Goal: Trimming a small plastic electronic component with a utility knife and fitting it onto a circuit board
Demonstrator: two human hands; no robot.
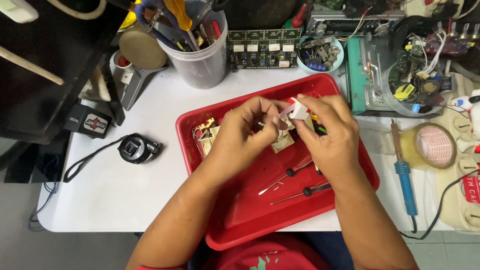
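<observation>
Hands: both raised over the red plastic tray (pixel 240 220), fingertips meeting above its middle.
Left hand (pixel 250 127): fingers curled in narrow, thumb and forefinger pinched on the near end of a small white block-shaped part (pixel 299 110).
Right hand (pixel 330 132): fingers bent close, thumb and forefinger gripping the far side of the same white part, with green and yellow bits showing just under the fingers.
White part: held clear of the tray floor, between both hands, a red patch at its upper edge.
Under the hands: cream-coloured switch pieces (pixel 282 142) with brass contacts on the tray floor, partly hidden by the fingers.
Left end of tray: another brass-and-cream piece (pixel 207 132) with thin wires, just beside the left wrist.
Near part of tray: two slim screwdrivers with black handles, one (pixel 285 177) closer to the hands, the other (pixel 302 193) nearer the tray's front rim, both lying flat and apart from the hands.
Right of tray: blue-handled soldering iron (pixel 404 185) on the white table (pixel 125 200), beside a roll of tape (pixel 434 145).
Behind tray: clear tub of tools (pixel 200 55), green circuit board (pixel 262 48), small bowl of components (pixel 320 55).
Left of tray: black tape measure with strap (pixel 135 148), well apart.
</observation>
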